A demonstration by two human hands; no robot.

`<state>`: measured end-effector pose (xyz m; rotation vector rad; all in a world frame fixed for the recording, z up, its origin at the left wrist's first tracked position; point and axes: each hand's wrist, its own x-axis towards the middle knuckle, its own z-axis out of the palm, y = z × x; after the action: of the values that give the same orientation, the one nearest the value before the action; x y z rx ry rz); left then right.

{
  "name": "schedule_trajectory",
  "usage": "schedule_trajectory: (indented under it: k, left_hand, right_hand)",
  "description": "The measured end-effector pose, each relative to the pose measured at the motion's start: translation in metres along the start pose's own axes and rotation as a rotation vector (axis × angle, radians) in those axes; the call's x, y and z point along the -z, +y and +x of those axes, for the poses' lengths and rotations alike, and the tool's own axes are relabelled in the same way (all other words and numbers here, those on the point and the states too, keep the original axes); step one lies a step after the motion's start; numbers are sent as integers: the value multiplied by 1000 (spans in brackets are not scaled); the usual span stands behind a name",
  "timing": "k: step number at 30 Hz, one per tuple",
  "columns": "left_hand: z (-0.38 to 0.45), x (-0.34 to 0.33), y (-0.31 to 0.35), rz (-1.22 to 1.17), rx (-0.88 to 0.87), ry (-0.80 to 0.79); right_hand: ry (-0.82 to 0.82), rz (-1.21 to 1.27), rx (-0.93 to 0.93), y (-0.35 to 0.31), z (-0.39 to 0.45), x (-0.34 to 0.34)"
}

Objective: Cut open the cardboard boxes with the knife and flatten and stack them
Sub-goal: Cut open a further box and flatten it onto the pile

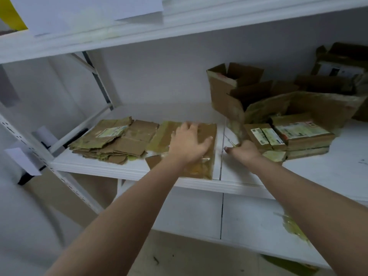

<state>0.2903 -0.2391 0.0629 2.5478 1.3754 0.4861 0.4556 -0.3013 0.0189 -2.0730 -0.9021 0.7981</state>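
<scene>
Likely a storeroom or stockroom: white metal shelving (139,172), plain walls, labelled cardboard boxes (298,134) piled up.

The single head-worn wide-angle view looks forward and down from close above the white shelf (127,170), both forearms reaching in from the lower edge, an upper shelf board (179,26) crossing the top.

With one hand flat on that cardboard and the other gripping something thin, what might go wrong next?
The right hand grips a thin, blurred tool, probably the knife, close to the left hand pressing the flattened box: a slip could nick its fingers. That box overhangs the shelf edge and might slide off.
</scene>
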Motion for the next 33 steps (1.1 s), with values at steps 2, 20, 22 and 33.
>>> schedule_trajectory:
  k: [2, 20, 22, 33]
  left_hand:
    - [7, -19, 13, 164, 65, -205]
    - [1, -19, -14, -13, 91, -233]
    - [2, -20, -15, -13, 93, -227]
    - [2, -21, -15, 18, 94, -231]
  right_hand:
    - [-50, 8, -2, 8, 7, 3]
    - [-130, 327, -3, 26, 40, -25]
    - [-119, 320, -23, 25, 44, -29]
    - [-27, 341, 101, 24, 46, -43]
